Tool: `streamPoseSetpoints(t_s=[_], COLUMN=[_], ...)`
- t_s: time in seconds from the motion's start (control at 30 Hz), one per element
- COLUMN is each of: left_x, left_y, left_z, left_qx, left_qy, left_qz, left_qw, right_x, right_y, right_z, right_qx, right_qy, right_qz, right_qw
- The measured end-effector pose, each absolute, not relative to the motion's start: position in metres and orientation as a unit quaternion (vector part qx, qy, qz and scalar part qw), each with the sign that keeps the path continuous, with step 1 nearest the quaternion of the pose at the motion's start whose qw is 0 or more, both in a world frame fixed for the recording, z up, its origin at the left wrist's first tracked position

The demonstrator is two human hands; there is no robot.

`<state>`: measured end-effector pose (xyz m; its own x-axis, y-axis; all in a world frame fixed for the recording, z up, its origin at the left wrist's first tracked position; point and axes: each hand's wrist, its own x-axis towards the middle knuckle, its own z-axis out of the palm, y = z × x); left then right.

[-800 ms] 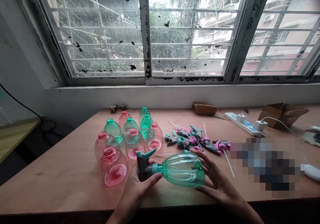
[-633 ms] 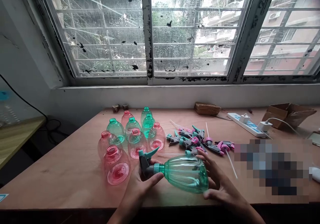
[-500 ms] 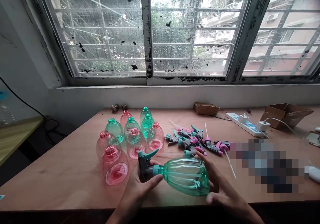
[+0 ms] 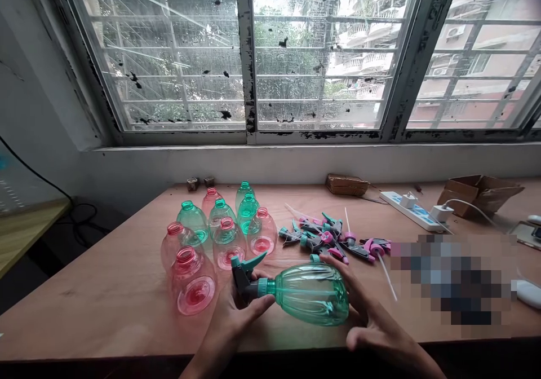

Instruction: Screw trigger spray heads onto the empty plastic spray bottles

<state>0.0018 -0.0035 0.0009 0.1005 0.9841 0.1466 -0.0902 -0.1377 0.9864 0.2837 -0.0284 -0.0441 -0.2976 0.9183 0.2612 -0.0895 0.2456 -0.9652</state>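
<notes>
Two bare hands meet over the near edge of a wooden table [image 4: 105, 300], sharing one green spray bottle [image 4: 313, 294] that lies on its side just above the tabletop, its neck pointing left and its base pointing right. The left hand [image 4: 234, 320] has its grip pressed together around the neck, thumb laid along the teal collar and fingers wrapped behind the dark trigger head [image 4: 244, 272], whose teal nozzle juts up and away. The right hand [image 4: 372, 322] has its grip spread wide, palm cupped against the base, fingers reaching over the far side of the ribbed body and thumb hanging free below it. Just left of the trigger head stands an open pink bottle [image 4: 192, 280], the nearest of a tight cluster of uncapped pink and green bottles [image 4: 220, 224] that runs back toward the wall. Behind the right hand lies a heap of loose trigger heads [image 4: 329, 238] in pink, teal and grey, their white tubes sticking out at angles. A blurred patch [image 4: 456, 277] covers the table to the right. Farther back sit a white power strip [image 4: 412, 210] with plugs in it, an open cardboard box [image 4: 479, 193] and a flat brown woven pad [image 4: 346, 183]. Beyond them rises a barred window [image 4: 249, 57] with chipped frames.
</notes>
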Motion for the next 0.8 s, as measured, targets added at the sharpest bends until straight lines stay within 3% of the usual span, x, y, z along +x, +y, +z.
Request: streamPoseSetpoints(t_s=[0.8], left_x=[0.0052], left_y=[-0.0058], left_z=[0.0045], left_qx=[0.506], left_qy=[0.423], left_qz=[0.552], left_qw=[0.509], right_x=[0.2824], right_y=[-0.0301], right_z=[-0.0398], right_qx=[-0.337], right_qy=[-0.591], right_qz=[0.556], right_qw=[0.477])
